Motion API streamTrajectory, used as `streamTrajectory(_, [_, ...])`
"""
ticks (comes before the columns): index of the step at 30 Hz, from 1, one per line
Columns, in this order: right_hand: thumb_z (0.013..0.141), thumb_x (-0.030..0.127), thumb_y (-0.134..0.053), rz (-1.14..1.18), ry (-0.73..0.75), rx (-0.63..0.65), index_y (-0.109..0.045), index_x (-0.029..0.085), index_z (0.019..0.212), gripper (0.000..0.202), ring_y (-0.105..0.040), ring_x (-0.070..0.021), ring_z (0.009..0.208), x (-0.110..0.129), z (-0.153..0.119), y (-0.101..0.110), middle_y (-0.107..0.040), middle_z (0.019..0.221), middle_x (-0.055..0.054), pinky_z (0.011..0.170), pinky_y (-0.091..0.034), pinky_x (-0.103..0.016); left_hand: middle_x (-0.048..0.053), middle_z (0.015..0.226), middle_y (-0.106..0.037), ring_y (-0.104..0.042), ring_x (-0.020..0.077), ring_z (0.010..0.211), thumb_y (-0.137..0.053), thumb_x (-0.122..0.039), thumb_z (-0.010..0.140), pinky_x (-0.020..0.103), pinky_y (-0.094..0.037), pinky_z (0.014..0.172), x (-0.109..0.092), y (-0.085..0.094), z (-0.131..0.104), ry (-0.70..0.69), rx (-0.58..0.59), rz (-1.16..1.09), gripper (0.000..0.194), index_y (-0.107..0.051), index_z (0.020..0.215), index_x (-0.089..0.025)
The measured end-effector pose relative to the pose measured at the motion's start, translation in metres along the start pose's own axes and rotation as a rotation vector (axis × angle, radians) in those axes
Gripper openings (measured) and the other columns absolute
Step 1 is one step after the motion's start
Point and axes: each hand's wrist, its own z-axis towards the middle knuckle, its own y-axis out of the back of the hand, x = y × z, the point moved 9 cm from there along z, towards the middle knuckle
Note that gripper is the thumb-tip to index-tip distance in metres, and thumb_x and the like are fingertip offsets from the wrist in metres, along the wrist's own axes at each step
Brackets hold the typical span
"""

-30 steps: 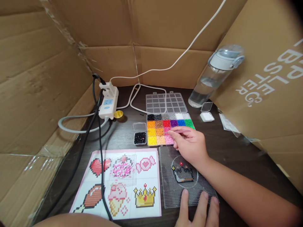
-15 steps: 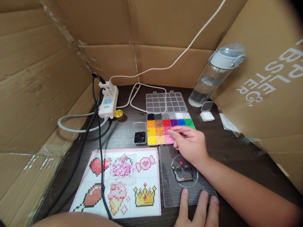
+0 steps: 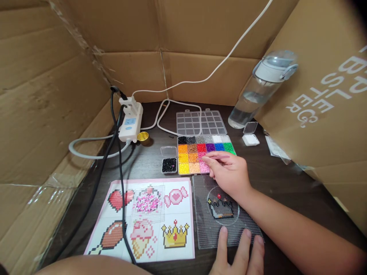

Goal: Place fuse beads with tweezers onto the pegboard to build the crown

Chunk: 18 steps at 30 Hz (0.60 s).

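Observation:
My right hand [image 3: 228, 173] pinches slim pink tweezers [image 3: 221, 157], their tips over the orange and pink compartments of a divided bead box [image 3: 178, 162]. At the bottom edge, my left hand [image 3: 239, 256] rests with fingers spread on the near edge of a clear pegboard [image 3: 202, 233]. Within a round ring on that board lies a partly outlined bead crown [image 3: 220, 209], with black edges, a red bead cluster on top and a yellow tip at left. To the left, a printed pattern sheet [image 3: 177, 212] carries a matching yellow crown picture. Whether the tweezers grip a bead is too small to tell.
Pink and white beads on a small clear pegboard [image 3: 147, 204] cover part of the sheet. A small box of black beads [image 3: 169, 165], a gold cup [image 3: 143, 138], a power strip [image 3: 131, 124], black cables [image 3: 121, 179], a water bottle [image 3: 254, 99] and a white-bead box [image 3: 250, 139] stand around.
The view has shifted very slightly. Both hands and the tweezers stay in nearly the same places.

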Motion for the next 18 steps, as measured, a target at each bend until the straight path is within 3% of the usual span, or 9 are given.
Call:
streamTrajectory(9, [0.073, 0.028, -0.073, 0.005, 0.012, -0.023, -0.073, 0.015, 0.075, 0.014, -0.050, -0.0078, 0.038, 0.000, -0.001, 0.003, -0.058, 0.047, 0.003, 0.040, -0.043, -0.021, -0.004, 0.147, -0.040, -0.032, 0.0244, 0.139, -0.034, -0.057, 0.093, 0.038, -0.057, 0.082, -0.002, -0.005, -0.001, -0.010, 0.082, 0.021, 0.048, -0.064, 0.115, -0.026])
streamTrajectory(14, [0.073, 0.027, -0.073, 0.029, 0.028, -0.036, -0.072, 0.015, 0.074, 0.012, -0.049, -0.0074, 0.037, 0.002, 0.000, 0.005, -0.057, 0.045, 0.003, 0.039, -0.042, -0.020, -0.005, 0.148, -0.038, -0.030, 0.0237, 0.140, -0.037, -0.056, 0.092, 0.038, -0.055, 0.083, -0.001, -0.004, -0.003, -0.001, 0.068, -0.002, 0.046, -0.066, 0.112, -0.027])
streamTrajectory(18, [0.074, 0.027, -0.073, 0.032, 0.044, -0.059, -0.073, 0.016, 0.074, 0.011, -0.050, -0.0075, 0.037, 0.012, -0.004, 0.013, -0.057, 0.045, 0.003, 0.037, -0.042, -0.020, -0.002, 0.140, -0.051, -0.044, 0.0233, 0.131, -0.042, -0.052, 0.091, 0.044, -0.049, 0.091, 0.000, 0.001, 0.000, -0.074, 0.063, -0.035, 0.039, -0.058, 0.123, -0.035])
